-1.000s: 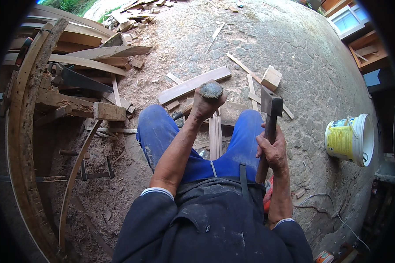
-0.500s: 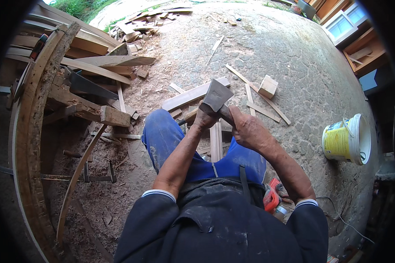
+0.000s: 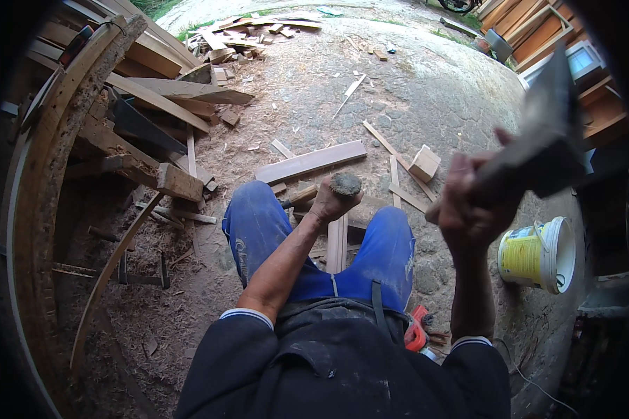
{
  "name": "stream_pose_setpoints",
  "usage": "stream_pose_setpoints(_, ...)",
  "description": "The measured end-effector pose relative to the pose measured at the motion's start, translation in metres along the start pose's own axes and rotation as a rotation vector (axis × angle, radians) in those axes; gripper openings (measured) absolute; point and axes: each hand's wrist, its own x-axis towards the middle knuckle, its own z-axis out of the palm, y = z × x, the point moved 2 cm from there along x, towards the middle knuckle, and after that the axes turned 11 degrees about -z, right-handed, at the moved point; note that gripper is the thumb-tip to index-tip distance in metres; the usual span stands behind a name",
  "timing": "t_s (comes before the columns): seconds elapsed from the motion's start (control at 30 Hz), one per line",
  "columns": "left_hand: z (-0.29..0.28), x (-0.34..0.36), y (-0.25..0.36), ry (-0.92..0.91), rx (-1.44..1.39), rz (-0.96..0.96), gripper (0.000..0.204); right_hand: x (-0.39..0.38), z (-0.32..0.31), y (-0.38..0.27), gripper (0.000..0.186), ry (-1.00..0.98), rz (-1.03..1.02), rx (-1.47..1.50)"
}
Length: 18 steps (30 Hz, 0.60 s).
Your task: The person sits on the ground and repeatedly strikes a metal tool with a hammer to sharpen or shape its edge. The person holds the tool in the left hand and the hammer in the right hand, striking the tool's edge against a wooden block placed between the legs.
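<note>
Between my knees, my left hand [image 3: 332, 204] is closed round the upright handle of a chisel [image 3: 345, 184]. Its round, battered wooden end shows from above; the blade is hidden below the fist. Raised to the right, my right hand [image 3: 472, 209] grips a hatchet [image 3: 538, 153] by its handle, blurred by motion, its dark head high and well apart from the chisel. Beneath my left hand a pale wooden piece [image 3: 337, 244] runs toward me between my thighs. Behind the left wrist lies another wooden tool handle [image 3: 302, 196].
A planed board [image 3: 311, 162], thin strips [image 3: 395, 150] and a wood block [image 3: 424, 163] lie ahead. On the right a white bucket [image 3: 531, 258] rests on its side. A curved timber frame [image 3: 38, 195] stands left; a red tool [image 3: 416, 329] sits beside my right hip.
The hatchet has swung up and right, away from above my left hand, uncovering the chisel's end. My left hand stays in nearly the same place. The view has shifted slightly.
</note>
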Motion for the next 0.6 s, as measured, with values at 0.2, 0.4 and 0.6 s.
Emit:
stream_pose_setpoints(0.2,0.004,-0.003,-0.001,-0.017,-0.223,-0.223,0.04,-0.184,0.073,0.067,0.041,-0.723,0.59,0.039)
stream_pose_setpoints(0.4,0.005,0.031,0.023,0.303,-0.318,-0.405,0.029,-0.226,0.051,0.059,0.055,-0.384,0.749,0.165)
stream_pose_setpoints(0.6,-0.03,0.015,0.081,0.423,0.049,-0.03,0.025,-0.257,0.044,0.064,0.054,-0.35,1.057,0.277)
